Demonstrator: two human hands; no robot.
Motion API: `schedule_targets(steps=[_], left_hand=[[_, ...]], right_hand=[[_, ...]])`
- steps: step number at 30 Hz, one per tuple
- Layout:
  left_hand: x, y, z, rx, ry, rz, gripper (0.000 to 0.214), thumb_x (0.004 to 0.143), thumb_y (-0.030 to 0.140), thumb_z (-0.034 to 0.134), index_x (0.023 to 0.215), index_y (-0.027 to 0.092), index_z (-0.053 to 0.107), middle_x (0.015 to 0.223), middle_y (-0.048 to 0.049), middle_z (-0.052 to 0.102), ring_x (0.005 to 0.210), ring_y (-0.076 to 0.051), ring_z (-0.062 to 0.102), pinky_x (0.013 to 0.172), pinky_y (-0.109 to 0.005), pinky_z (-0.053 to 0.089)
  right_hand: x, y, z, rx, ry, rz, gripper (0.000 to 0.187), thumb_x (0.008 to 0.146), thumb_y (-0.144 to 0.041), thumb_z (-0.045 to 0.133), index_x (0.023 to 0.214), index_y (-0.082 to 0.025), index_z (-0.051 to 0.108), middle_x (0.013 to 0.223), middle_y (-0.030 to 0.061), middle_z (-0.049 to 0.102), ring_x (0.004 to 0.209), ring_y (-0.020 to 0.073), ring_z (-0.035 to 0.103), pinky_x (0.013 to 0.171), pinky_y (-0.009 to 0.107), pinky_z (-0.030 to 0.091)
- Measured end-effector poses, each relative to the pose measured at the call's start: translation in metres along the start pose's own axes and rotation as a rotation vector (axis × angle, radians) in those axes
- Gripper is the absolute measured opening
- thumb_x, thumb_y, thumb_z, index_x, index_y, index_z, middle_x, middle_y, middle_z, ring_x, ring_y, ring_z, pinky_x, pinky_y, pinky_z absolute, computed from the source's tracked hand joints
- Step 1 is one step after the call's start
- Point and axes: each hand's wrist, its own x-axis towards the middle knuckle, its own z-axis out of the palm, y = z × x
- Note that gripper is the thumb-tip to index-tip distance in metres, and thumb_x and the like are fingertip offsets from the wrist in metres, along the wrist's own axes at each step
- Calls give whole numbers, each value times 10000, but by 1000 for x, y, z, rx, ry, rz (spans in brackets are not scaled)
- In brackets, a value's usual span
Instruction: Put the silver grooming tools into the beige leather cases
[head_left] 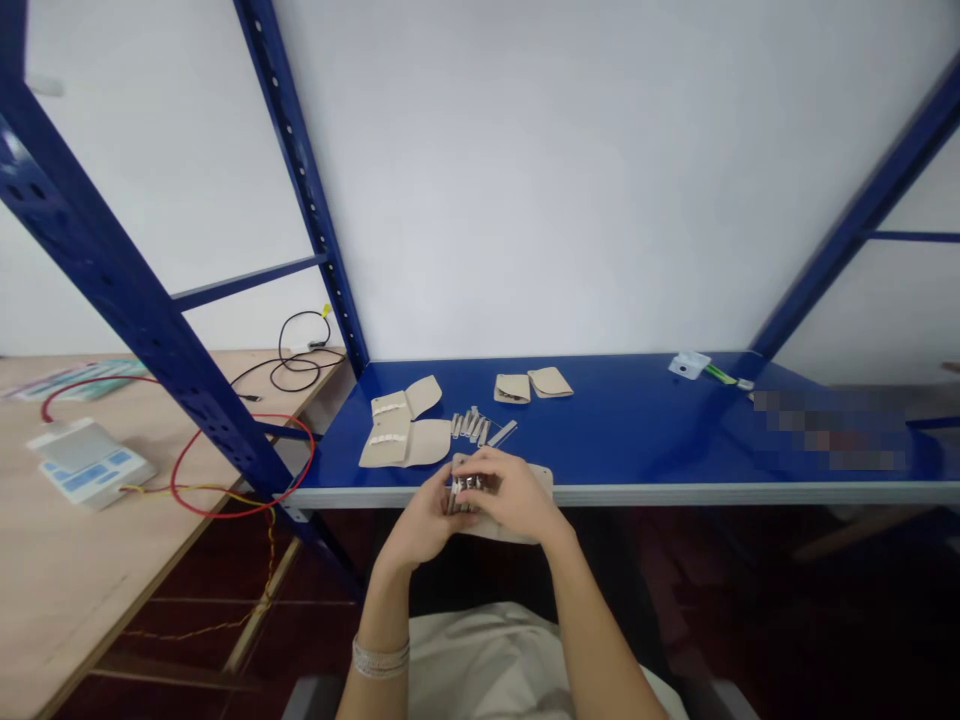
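Note:
Both my hands meet at the front edge of the blue shelf point(637, 440). My left hand point(424, 520) and my right hand point(510, 495) are closed together on a tan card point(499, 528) with small silver metal clips point(466, 487) on it. Several loose silver clips point(474, 424) lie on the shelf just beyond my hands. Left of them lie tan cards with clips fitted point(401, 430). Two more tan cards point(531, 385) lie farther back.
Blue rack uprights point(315, 200) frame the shelf against a white wall. A wooden table point(67, 560) on the left carries a small scale point(86, 460), red and black cables point(225, 470). A small white packet point(688, 365) lies at the shelf's back right.

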Motion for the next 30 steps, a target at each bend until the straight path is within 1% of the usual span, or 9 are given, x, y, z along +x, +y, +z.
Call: schedule_targets(steps=[4, 7, 13, 18, 21, 23, 25, 27, 30], left_hand=[[-1, -3, -3, 10, 49, -27, 790, 590, 165, 823, 1329, 206, 547, 865, -49, 668, 786, -186, 629, 734, -292, 521], [-2, -2, -3, 15, 51, 1, 870, 546, 151, 839, 1359, 207, 536, 905, -71, 682, 874, -231, 649, 792, -330, 535], [4, -2, 2, 0, 35, 63, 856, 585, 149, 815, 1385, 188, 515, 967, -81, 707, 996, -271, 649, 861, -356, 523], [10, -3, 3, -39, 25, 68, 835, 622, 160, 792, 1401, 186, 492, 1166, -101, 681, 1057, -267, 637, 913, -359, 503], [11, -3, 2, -52, 40, 76, 796, 627, 163, 786, 1376, 181, 518, 1194, -90, 675, 1093, -262, 625, 960, -367, 478], [11, -3, 0, -59, 39, 67, 773, 628, 174, 790, 1358, 174, 536, 1186, -88, 680, 1090, -264, 627, 967, -377, 475], [9, -1, -3, -73, 32, 50, 753, 625, 183, 799, 1337, 167, 554, 1176, -90, 686, 1075, -264, 635, 969, -382, 477], [6, 2, -5, -74, 44, 48, 730, 632, 187, 801, 1323, 161, 564, 1170, -93, 690, 1067, -262, 642, 977, -384, 475], [4, 5, -8, -33, 119, 83, 726, 656, 190, 794, 1337, 156, 544, 1183, -99, 687, 1077, -253, 643, 988, -370, 470]], right_hand=[[1, 5, -3, 32, 41, 17, 169, 711, -237, 754, 877, -224, 779, 905, 40, 707, 785, 165, 635, 710, 281, 499], [7, 9, -8, 83, 54, 18, 179, 691, -268, 772, 861, -210, 780, 883, 45, 721, 774, 171, 646, 717, 290, 508], [19, 24, -18, 275, 39, 48, 223, 655, -301, 798, 843, -183, 777, 901, 72, 743, 816, 206, 687, 752, 319, 536], [29, 32, -19, 364, 38, 169, 329, 612, -367, 815, 853, -147, 774, 814, 88, 750, 740, 219, 694, 708, 341, 552], [40, 38, -23, 380, 67, 231, 396, 569, -373, 836, 870, -125, 770, 797, 98, 749, 711, 215, 691, 691, 341, 554], [51, 46, -28, 385, 117, 225, 399, 553, -368, 841, 860, -122, 767, 792, 93, 747, 702, 203, 684, 686, 330, 552], [64, 57, -34, 365, 232, 226, 379, 546, -361, 840, 827, -119, 764, 744, 80, 736, 646, 179, 661, 635, 302, 539], [75, 70, -40, 304, 338, 277, 353, 547, -348, 838, 792, -107, 761, 685, 76, 719, 568, 156, 623, 558, 276, 509], [87, 85, -42, 152, 358, 368, 305, 578, -325, 824, 772, -99, 759, 637, 73, 707, 507, 153, 605, 525, 276, 488]])
